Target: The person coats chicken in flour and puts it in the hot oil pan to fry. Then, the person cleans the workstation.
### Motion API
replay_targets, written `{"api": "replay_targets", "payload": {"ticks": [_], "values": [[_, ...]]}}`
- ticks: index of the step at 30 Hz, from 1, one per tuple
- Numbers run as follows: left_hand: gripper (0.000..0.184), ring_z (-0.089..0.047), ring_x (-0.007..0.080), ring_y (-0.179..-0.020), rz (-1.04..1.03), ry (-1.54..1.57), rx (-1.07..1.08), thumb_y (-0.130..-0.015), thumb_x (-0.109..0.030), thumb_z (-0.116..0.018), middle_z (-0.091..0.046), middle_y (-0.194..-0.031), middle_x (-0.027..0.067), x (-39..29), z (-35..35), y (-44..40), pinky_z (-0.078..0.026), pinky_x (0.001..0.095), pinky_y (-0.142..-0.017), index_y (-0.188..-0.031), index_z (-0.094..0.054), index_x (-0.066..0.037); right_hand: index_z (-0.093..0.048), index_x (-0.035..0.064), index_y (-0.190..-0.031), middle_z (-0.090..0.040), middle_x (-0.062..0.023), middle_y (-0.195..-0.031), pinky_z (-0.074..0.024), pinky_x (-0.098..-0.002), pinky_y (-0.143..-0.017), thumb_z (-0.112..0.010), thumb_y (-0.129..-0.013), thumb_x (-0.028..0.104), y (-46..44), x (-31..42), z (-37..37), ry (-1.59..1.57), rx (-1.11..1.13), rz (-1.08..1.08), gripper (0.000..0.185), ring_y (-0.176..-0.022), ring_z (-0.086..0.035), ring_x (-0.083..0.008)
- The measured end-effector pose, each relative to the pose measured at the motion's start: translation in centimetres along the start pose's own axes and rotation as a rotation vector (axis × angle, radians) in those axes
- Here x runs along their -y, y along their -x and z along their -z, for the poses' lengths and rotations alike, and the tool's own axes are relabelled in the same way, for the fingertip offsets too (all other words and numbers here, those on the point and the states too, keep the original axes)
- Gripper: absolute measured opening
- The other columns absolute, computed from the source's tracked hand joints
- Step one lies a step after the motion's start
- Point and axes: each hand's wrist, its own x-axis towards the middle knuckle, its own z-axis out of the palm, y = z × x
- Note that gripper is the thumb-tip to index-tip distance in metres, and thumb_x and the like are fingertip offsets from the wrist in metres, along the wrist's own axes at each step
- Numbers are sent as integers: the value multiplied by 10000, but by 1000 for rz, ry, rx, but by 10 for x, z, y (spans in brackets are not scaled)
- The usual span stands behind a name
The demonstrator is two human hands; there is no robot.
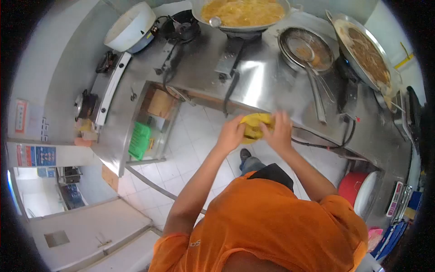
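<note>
In front of my body, just off the counter's front edge, I hold a bright yellow thing (254, 126) with darker patches; it looks soft, but its kind is unclear. The fingers of my left hand (231, 134) are closed on its left side. My right hand (278, 134) grips the right side, thumb over the front, its fingertips smeared by motion. Beyond both hands runs the steel counter (195, 68). A handled strainer (312, 86) rests over a round pan to the right.
At the back, a large wok (290, 10) holds bubbling yellow food with a ladle. Another wide pan (393, 81) of brown food stands at right. A white pot (131, 29) is at left. Hoses hang along the counter edge. A green basket (140, 141) sits on a lower shelf.
</note>
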Motion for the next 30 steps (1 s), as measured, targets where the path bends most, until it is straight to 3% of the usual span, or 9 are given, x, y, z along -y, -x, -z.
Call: {"api": "replay_targets", "payload": {"ticks": [3,6,9,12,15,19,21,26,30], "values": [[230,-636,431,-889,-153,-393,268,-837,-105,-555,-661,-907,246,1,0,-59,-514,463,-792,-1025,-658,-24,-602,44,-970,-641,-142,-1002,-451,-373,-727,-671,-853,282,18,-26,-93,-190,551,-131,274,-881,-612,-202],[316,-597,421,-1049,-1,-594,649,-834,-138,-611,-608,-1099,250,11,-13,-73,-494,460,-883,-1127,-631,-21,-571,47,-1087,-617,-137,-1103,-445,-369,-821,-628,-893,253,16,-32,-158,-356,844,-171,288,-985,-594,-213],[420,-589,396,-1068,-173,-192,336,-817,-129,-646,-561,-1206,237,-4,38,-57,-491,451,-914,-1218,-579,-23,-540,50,-1204,-594,-131,-1204,-438,-364,-914,-585,-934,224,-8,-35,-193,-451,862,-194,324,-1088,-575,-224],[463,-603,306,-1062,-152,-59,269,-832,-57,-645,-538,-1265,188,21,119,-48,-503,404,-908,-1280,-532,-29,-509,53,-1321,-570,-126,-1305,-432,-360,-1008,-543,-974,195,-50,-42,-230,-571,423,-191,376,-1192,-556,-236],[414,-651,240,-925,236,149,105,-859,-44,-668,-602,-1178,153,74,196,-18,-535,360,-793,-1254,-545,-35,-507,43,-1325,-576,-121,-1286,-418,-356,-1011,-584,-923,170,-173,50,-220,-1193,-585,-569,429,-1181,-560,-247],[369,-653,169,-854,364,10,-66,-887,-86,-659,-675,-1074,102,138,288,32,-517,302,-724,-1240,-557,-51,-649,36,-1173,-632,-170,-1211,-364,-417,-1057,-518,-895,328,-298,-9,-328,182,246,-430,424,-1230,-522,-337],[339,-652,165,-840,430,-30,-107,-904,-95,-641,-681,-1078,99,166,328,52,-516,302,-721,-1232,-563,-56,-688,47,-1124,-643,-191,-1199,-280,-470,-1105,-478,-883,435,-335,1,-346,88,75,-513,503,-1300,-451,-373],[262,-663,163,-850,498,-25,-196,-966,-118,-557,-692,-1040,82,254,426,94,-514,287,-710,-1222,-582,-70,-615,9,-1252,-560,-204,-1326,-34,-560,-1188,-519,-832,517,-298,77,-305,795,602,-41,666,-1381,-319,-405],[226,-674,173,-874,546,26,-193,-1001,-170,-512,-682,-1059,82,285,495,89,-524,318,-743,-1180,-589,-56,-567,-18,-1311,-504,-269,-1356,5,-554,-1193,-517,-829,543,-208,131,-334,438,347,181,740,-1398,-237,-477]]}}
